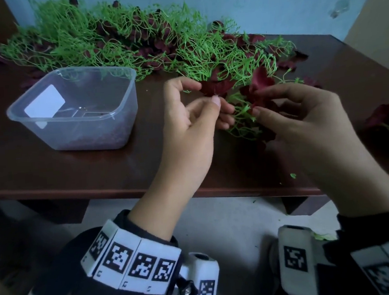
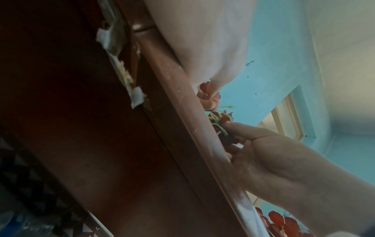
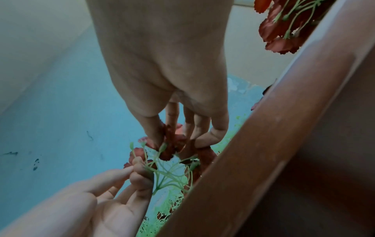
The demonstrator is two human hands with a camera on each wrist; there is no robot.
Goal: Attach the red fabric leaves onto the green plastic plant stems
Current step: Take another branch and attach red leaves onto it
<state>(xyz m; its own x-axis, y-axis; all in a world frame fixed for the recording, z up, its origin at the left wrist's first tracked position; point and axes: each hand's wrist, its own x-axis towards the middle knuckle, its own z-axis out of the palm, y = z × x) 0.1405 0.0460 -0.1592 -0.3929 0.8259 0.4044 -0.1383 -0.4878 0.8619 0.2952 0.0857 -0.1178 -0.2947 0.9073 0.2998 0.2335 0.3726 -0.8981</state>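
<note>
Slippage is the main risk: at frame centre a red leaf (image 1: 215, 87) is pinched by the left hand (image 1: 192, 115), while the green stem sprig (image 1: 242, 118) is pinched by the right hand (image 1: 303, 118). Thin prongs may bend or miss the leaf's hole.

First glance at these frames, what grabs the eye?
The tangled heap of green stems strewn with dark red leaves along the table's far edge. In front, the left hand pinches a red leaf while the right hand holds a green sprig. A clear plastic tub sits left.
</note>
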